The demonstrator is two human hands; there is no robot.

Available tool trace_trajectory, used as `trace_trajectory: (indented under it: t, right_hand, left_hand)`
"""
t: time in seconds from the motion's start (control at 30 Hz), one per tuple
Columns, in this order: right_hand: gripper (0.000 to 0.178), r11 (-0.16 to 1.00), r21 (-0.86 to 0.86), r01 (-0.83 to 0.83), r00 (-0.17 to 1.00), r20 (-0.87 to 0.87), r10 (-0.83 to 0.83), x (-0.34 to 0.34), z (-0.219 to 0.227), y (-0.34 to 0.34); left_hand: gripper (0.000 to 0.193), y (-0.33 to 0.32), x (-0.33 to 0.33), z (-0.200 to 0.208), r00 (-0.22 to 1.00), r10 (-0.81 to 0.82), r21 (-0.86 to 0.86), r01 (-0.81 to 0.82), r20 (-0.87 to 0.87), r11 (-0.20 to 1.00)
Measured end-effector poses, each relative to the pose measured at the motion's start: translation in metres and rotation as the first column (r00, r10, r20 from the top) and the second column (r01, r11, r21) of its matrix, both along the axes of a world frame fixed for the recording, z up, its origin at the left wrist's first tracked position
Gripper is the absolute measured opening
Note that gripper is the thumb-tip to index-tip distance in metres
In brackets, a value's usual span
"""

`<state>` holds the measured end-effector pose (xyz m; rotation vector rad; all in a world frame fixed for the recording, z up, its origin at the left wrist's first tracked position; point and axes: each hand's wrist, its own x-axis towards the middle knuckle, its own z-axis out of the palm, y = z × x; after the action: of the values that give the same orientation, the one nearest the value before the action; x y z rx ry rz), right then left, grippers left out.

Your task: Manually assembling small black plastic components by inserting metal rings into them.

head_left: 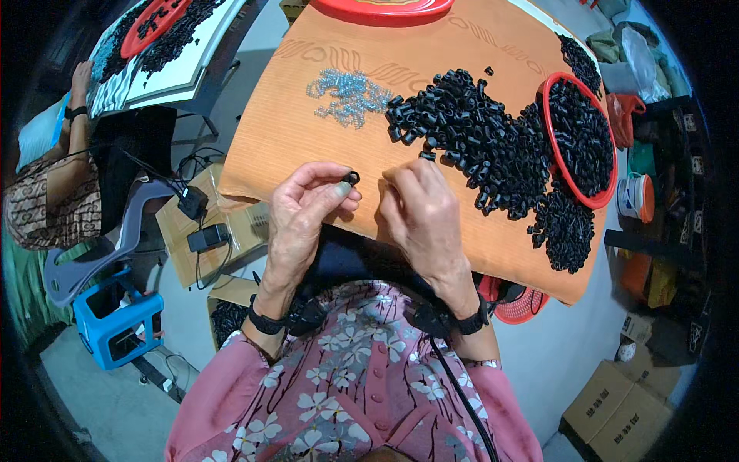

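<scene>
My left hand (308,212) pinches a small black ring (352,178) between thumb and fingertips above the near edge of an orange cloth-covered table (308,138). Just right of it, my right hand (419,212) rests knuckles up with its fingers curled; what it holds is hidden. A big pile of black rings (477,138) lies past my right hand. A smaller heap of clear pieces (350,96) sits beyond my left hand.
A red basket (550,146) full of black rings stands at the right, with more spilled below it. A red tray (381,9) is at the far edge. Left: another person's arm (73,108), a second table, a blue stool (115,316), cardboard boxes.
</scene>
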<state>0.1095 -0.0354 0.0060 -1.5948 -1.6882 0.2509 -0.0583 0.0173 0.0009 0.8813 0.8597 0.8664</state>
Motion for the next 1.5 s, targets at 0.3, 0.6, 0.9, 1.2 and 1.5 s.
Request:
trace_trajectory:
  t: [0.3,0.6,0.9,1.2,1.5]
  right_hand:
    - [0.009,0.975,-0.206,0.079,0.539,-0.814,-0.215,0.018,0.015,-0.035]
    - [0.008,0.988,-0.073,0.139,0.713,-0.685,-0.151,0.025,0.008,-0.040]
    - [0.010,0.973,0.113,0.200,0.895,-0.425,-0.134,0.023,0.003,-0.045]
    - [0.013,0.984,0.118,0.135,0.937,-0.338,-0.088,0.020,0.008,-0.043]
    - [0.011,0.956,-0.015,0.294,0.848,-0.458,-0.268,0.029,0.016,-0.046]
  left_hand:
    - [0.021,-0.015,0.030,0.005,0.965,-0.261,-0.068,0.263,0.033,0.962]
    - [0.020,-0.016,0.041,0.008,0.955,-0.288,-0.081,0.294,0.074,0.952]
    - [0.019,-0.021,0.047,0.000,0.946,-0.297,-0.046,0.305,0.129,0.951]
    - [0.018,-0.021,0.046,0.004,0.959,-0.257,0.003,0.258,0.118,0.966]
    - [0.020,-0.014,0.037,0.005,0.960,-0.261,0.008,0.261,0.102,0.965]
